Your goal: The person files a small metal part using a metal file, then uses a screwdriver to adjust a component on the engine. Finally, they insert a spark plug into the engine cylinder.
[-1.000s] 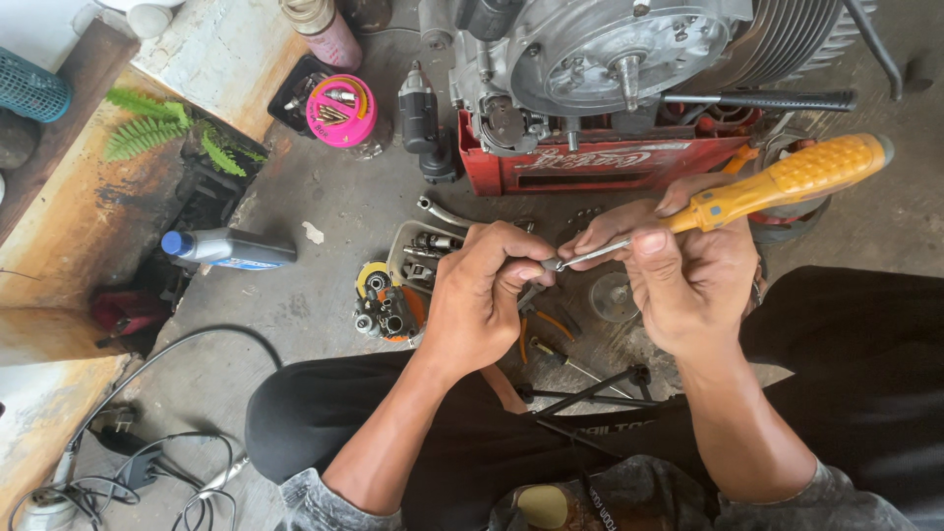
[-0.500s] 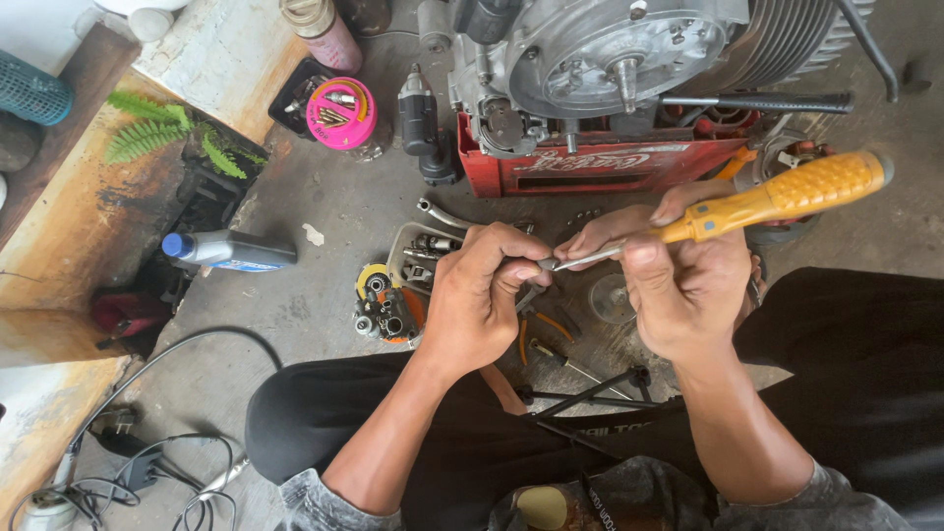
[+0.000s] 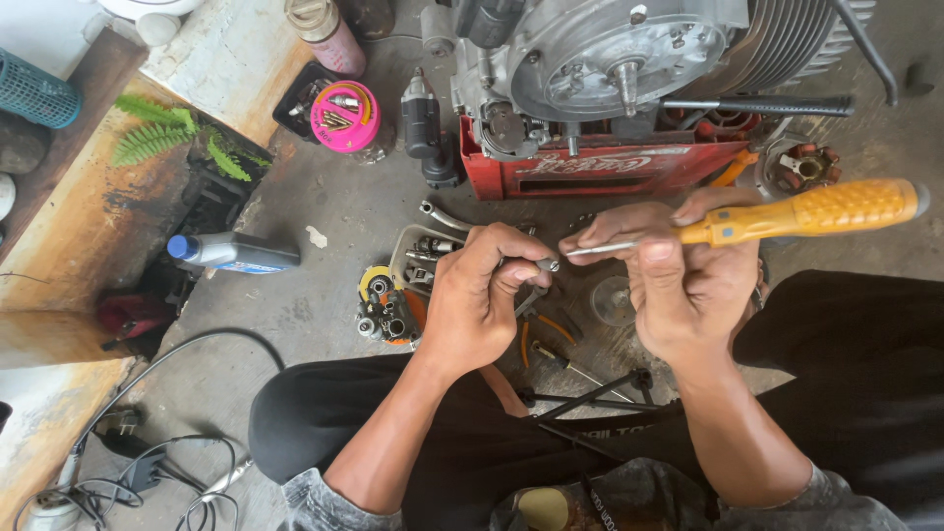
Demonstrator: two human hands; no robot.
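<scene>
My right hand (image 3: pixel 688 280) grips a screwdriver with a yellow handle (image 3: pixel 806 210); its metal shaft points left. The tip meets a small metal part (image 3: pixel 547 265) pinched in the fingers of my left hand (image 3: pixel 477 300). Both hands hover above my lap, over a scatter of tools on the concrete floor. A grey engine (image 3: pixel 600 59) rests on a red crate (image 3: pixel 600 169) just beyond my hands.
A small tray of sockets and bits (image 3: pixel 418 258) lies left of my left hand. A dark oil bottle with a blue cap (image 3: pixel 236 253), a pink round container (image 3: pixel 344 116), pliers with orange handles (image 3: pixel 536 339) and cables (image 3: pixel 147 462) lie on the floor.
The screwdriver handle has dropped slightly and tilted flatter. My hands stay close together on the small part.
</scene>
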